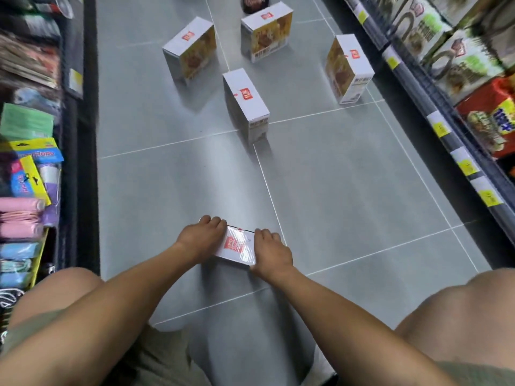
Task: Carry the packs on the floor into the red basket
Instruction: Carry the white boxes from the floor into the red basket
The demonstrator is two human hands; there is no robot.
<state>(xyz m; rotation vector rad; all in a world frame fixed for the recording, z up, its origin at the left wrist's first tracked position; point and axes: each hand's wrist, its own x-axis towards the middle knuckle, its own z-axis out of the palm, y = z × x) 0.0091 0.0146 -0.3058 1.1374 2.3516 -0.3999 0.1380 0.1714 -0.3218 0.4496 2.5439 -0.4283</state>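
Grey tiled floor (348, 190) with pale grout lines runs up a shop aisle. Dark shelving on the right (434, 112) with yellow price tags along its edge, stocked with green-and-white and red food packs (490, 118). Dark shelving on the left (80, 135) holds folded pink and blue cloths (19, 218) and blue-yellow carded items (33, 168).

Person crouched, bare knees at both lower corners, olive shorts, both forearms reaching forward.

Four white cardboard packs with yellow-brown printed sides and a red logo stand upright on the floor further up the aisle, well apart from the hands: centre pack (246, 103) nearest, left pack (191, 48), far pack (266, 30), right pack (348, 68). A dark rounded object (255, 2) sits at the top edge behind the far pack, cut off, cannot tell what.

Fifth white pack with red logo (237, 246) sits low near the person, between the two hands; blurred, cannot tell if it touches the floor. Left hand (203, 238) clamps its left side, fingers (213, 221) curled over the far top edge. Right hand (271, 252) clamps the right side, fingers (266, 234) bent over the top. Both hands closed on this pack, pressing from opposite sides.

Red basket not in view.
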